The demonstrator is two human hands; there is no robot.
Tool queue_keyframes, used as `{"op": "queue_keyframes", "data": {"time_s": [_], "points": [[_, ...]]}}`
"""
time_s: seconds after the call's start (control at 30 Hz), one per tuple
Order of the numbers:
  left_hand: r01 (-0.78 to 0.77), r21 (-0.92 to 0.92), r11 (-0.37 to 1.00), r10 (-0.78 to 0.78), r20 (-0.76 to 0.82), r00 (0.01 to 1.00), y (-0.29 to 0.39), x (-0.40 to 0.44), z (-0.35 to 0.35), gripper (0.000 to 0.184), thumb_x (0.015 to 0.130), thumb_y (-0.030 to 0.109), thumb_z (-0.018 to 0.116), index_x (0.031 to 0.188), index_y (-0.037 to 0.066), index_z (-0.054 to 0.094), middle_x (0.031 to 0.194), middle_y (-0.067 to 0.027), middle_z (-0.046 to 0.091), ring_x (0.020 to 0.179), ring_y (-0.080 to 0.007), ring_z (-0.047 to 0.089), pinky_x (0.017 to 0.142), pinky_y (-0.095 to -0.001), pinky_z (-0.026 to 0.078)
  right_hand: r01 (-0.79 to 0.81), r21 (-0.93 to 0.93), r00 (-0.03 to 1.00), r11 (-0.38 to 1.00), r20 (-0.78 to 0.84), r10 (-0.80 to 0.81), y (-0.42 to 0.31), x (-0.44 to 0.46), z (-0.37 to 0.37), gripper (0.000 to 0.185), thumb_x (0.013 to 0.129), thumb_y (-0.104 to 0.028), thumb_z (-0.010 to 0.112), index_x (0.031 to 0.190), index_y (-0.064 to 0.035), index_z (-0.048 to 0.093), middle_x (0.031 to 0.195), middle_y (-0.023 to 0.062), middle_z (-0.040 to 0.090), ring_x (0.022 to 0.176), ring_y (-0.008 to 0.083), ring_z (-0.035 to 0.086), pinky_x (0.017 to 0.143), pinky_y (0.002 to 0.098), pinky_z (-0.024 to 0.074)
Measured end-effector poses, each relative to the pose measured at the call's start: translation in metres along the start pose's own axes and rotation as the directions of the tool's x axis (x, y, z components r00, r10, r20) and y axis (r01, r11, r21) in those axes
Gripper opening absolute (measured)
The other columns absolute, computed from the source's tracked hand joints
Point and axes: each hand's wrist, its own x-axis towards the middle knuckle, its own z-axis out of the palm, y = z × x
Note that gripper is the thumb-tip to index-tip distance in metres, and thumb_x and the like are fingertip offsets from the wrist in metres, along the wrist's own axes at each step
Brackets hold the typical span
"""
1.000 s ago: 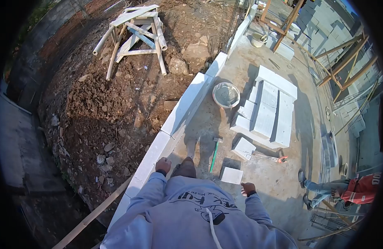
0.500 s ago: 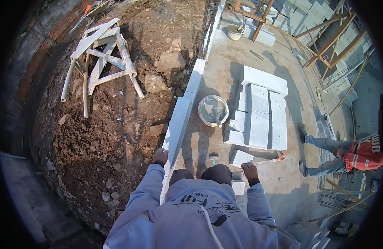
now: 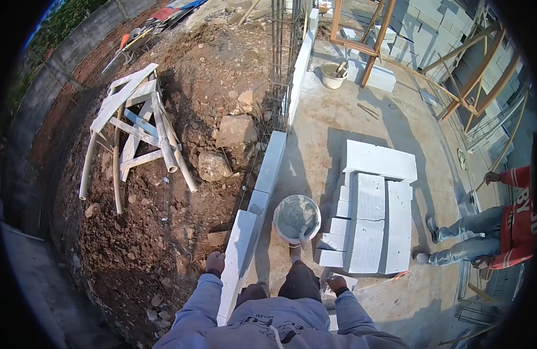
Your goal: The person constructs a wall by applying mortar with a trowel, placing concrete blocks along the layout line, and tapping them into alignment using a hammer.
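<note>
My left hand [image 3: 215, 262] is closed beside the low white block wall [image 3: 239, 241], and whether it touches the wall or holds anything is too small to tell. Over a white block [image 3: 345, 282] near my legs is my right hand [image 3: 336, 284], its fingers curled, with no object visible in it. Ahead of my feet stands a round bucket [image 3: 296, 218] of grey mortar, a tool handle sticking out at its near side. Right of the bucket lies a stack of white blocks [image 3: 366, 221].
A wooden trestle [image 3: 134, 125] stands on the rough soil at left. Another person [image 3: 483, 232] is at the right. Farther ahead are a second bucket [image 3: 333, 75], timber frames [image 3: 373, 49], upright rebar [image 3: 280, 64] and more blocks [image 3: 379, 78].
I have moved forward along the wall; the mortar bucket and block stack are now nearer my feet. The green-handled tool has left view. The other person has an arm extended.
</note>
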Motion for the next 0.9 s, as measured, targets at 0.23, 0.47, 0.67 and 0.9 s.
{"op": "queue_keyframes", "data": {"time_s": [0.23, 0.47, 0.67, 0.9], "points": [[-0.153, 0.041, 0.987, 0.157, -0.144, 0.977, 0.128, 0.101, 0.048, 0.043, 0.084, 0.028, 0.061, 0.114, -0.003, 0.056, 0.108, -0.0226, 0.062, 0.103, -0.035, 0.059, 0.089, -0.0399, 0.046, 0.323, 0.183, 0.933, 0.929, -0.225, -0.281, -0.147, 0.056, -0.126, 0.028, 0.082, -0.028, 0.062, 0.078, -0.0013, 0.062, 0.061, 0.0101, 0.061, 0.053, 0.0227, 0.057, 0.053, 0.0369, 0.0422], [-0.245, 0.212, 0.946, 0.271, -0.104, 0.957, 0.17, 0.235, 0.112, 0.054, 0.08, 0.031, 0.066, 0.121, -0.001, 0.051, 0.114, -0.0228, 0.06, 0.106, -0.0336, 0.059, 0.09, -0.0392, 0.046, 0.089, 0.174, 0.996, 0.981, -0.021, -0.087, -0.1, 0.123, -0.09, 0.032, 0.082, -0.032, 0.062, 0.091, -0.0022, 0.064, 0.076, 0.0154, 0.065, 0.071, 0.0272, 0.063, 0.066, 0.0378, 0.0477], [-0.135, 0.332, 0.934, 0.138, 0.015, 0.99, 0.181, 0.267, 0.123, 0.044, 0.08, 0.028, 0.066, 0.113, 0.001, 0.056, 0.095, -0.0187, 0.065, 0.089, -0.0318, 0.064, 0.079, -0.0392, 0.049, -0.06, 0.066, 0.989, 0.996, 0.137, 0.051, -0.122, 0.124, -0.081, 0.038, 0.081, -0.036, 0.059, 0.098, -0.0024, 0.064, 0.087, 0.0226, 0.066, 0.086, 0.0374, 0.064, 0.075, 0.0425, 0.0488], [-0.111, 0.094, 0.989, 0.119, -0.093, 0.988, 0.168, 0.248, 0.09, 0.03, 0.082, 0.022, 0.066, 0.105, 0.003, 0.061, 0.084, -0.0074, 0.066, 0.077, -0.0178, 0.062, 0.071, -0.0315, 0.048, -0.014, 0.103, 0.997, 0.995, 0.072, 0.007, -0.161, 0.146, -0.064, 0.038, 0.081, -0.034, 0.06, 0.1, -0.0012, 0.063, 0.087, 0.0245, 0.065, 0.086, 0.0397, 0.062, 0.076, 0.0452, 0.049]]}}
